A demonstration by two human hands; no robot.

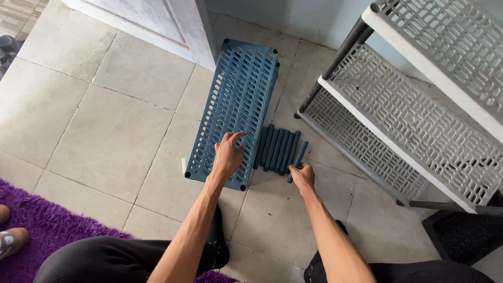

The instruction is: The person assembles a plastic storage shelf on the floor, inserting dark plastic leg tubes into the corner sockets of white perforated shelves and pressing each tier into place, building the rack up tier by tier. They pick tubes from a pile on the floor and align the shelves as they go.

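Blue shelf panels (236, 110) lie flat on the tiled floor (105, 131), stacked one on another, their long side running away from the person toward the white door (157, 21). The top panel is perforated with rows of oval slots and has a round socket at each corner, which look made to take the tubes.

From the head view, the left hand (228, 154) rests palm down on the near end of the stack, fingers spread and slightly curled over the slots, seemingly steadying it. Just to the right of the stack lies a row of blue tubes (276, 149), side by side and parallel to the panels' long edge, so they stay together and within reach. One tube (298, 157) sits at the right end of that row, a little apart and slanted. The right hand (303, 175) is at its near end, fingers pressed together and closed around the tip, lifting or shifting it; whether it is clear of the floor cannot be told.

Further right of the stack stands a grey rack (419, 120) of the same pattern, already built, with dark posts between tiers. Left of the stack, near the person's knees, lies a purple rug (52, 230).
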